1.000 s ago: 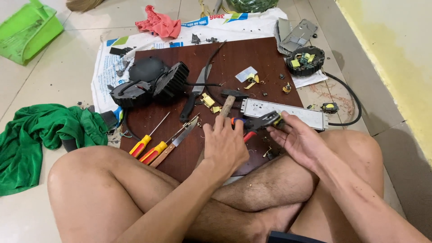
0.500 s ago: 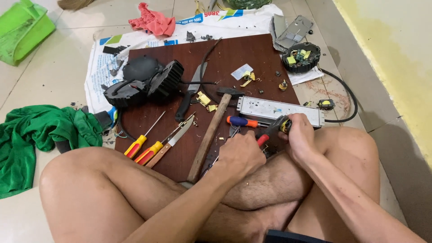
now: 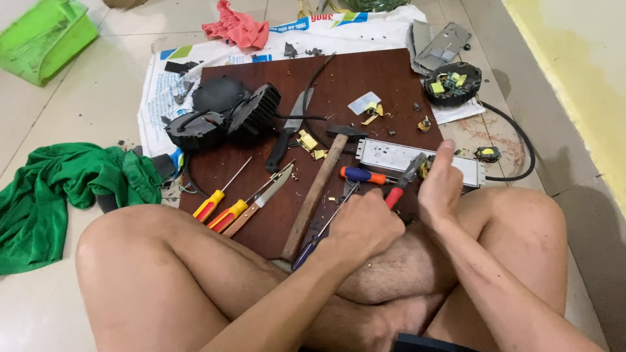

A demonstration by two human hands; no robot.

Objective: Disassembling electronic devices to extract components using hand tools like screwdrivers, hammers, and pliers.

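I sit cross-legged in front of a brown board covered with tools. My left hand is a closed fist gripping the red-handled pliers, whose grey jaws point up and to the right. My right hand, thumb raised, is curled around a small yellow and black part at the pliers' jaws. Just behind both hands lie a silver metal driver box and a blue and orange screwdriver. A wooden-handled hammer lies to the left of my left hand.
Two black lamp housings, a black-handled knife, two red and yellow screwdrivers and a wooden-handled blade lie on the board. A round black part and a black cable are at the right. A green cloth and a green basket are at the left.
My left hand left the hammer handle, drew back toward my legs and closed on the pliers' red handle. My right hand rose a little, thumb turned up.
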